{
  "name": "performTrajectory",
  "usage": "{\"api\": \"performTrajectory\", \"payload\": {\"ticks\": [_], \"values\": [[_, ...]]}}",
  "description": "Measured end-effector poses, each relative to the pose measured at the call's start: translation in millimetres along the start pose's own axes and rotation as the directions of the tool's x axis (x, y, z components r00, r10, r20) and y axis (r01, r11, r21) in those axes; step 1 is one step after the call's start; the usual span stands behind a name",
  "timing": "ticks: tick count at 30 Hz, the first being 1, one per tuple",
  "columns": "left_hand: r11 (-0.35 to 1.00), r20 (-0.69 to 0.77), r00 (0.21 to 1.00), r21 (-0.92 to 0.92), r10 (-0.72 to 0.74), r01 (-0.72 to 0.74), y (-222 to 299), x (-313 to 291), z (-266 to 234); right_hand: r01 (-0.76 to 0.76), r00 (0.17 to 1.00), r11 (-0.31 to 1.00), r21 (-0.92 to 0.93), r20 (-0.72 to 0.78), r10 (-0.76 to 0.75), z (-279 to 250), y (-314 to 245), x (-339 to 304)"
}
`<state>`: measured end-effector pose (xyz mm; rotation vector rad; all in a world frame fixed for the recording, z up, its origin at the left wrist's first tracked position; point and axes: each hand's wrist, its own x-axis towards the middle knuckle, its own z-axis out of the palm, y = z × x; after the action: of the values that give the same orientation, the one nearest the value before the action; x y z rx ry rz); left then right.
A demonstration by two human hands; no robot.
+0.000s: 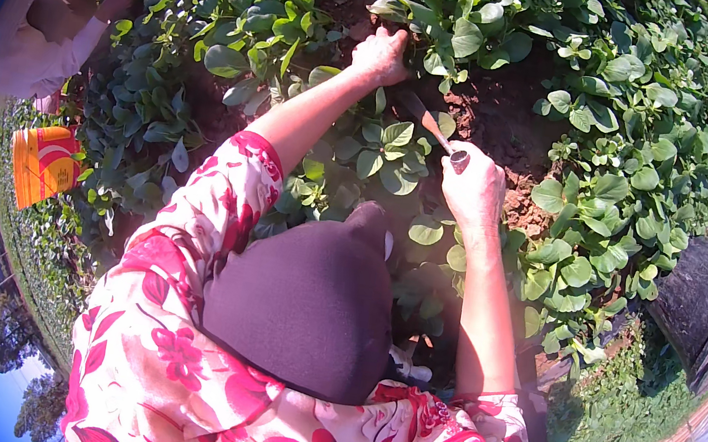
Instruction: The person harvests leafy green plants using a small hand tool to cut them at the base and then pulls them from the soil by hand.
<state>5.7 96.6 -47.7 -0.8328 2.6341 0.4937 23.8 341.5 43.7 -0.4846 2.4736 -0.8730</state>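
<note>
Knife [428, 124] sits just above centre, blade angling toward eleven o'clock into the red soil [497, 119]. Right hand [473, 189] is fisted round its handle; left hand [382, 54], arm outstretched, clutches leafy stems [421, 16] at twelve. Orange bucket [42, 165] waits at nine.

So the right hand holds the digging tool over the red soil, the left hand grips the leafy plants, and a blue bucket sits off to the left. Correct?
Not quite: the head view shows the bucket is orange, not blue. The right hand holds the digging tool over the red soil, and the left hand grips the leafy plants.
</note>
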Motion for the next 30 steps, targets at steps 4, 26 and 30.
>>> {"api": "performTrajectory", "payload": {"ticks": [4,26,30], "values": [[0.992,-0.135,0.990,-0.109,0.043,-0.058,-7.7,4.2,20.0,-0.006,1.000,0.999,-0.047,0.020,0.007,9.6,-11.7,16.6],[0.893,0.165,0.980,-0.449,0.114,-0.028,-72.5,-56.0,-14.9,0.106,0.993,0.991,0.082,-0.057,-0.102,11.5,-27.3,28.8],[0.880,0.135,0.971,-0.414,-0.196,0.235,-86.1,-59.6,-4.2,0.132,0.991,0.991,0.017,0.024,-0.133,17.4,-30.9,37.1]]}}
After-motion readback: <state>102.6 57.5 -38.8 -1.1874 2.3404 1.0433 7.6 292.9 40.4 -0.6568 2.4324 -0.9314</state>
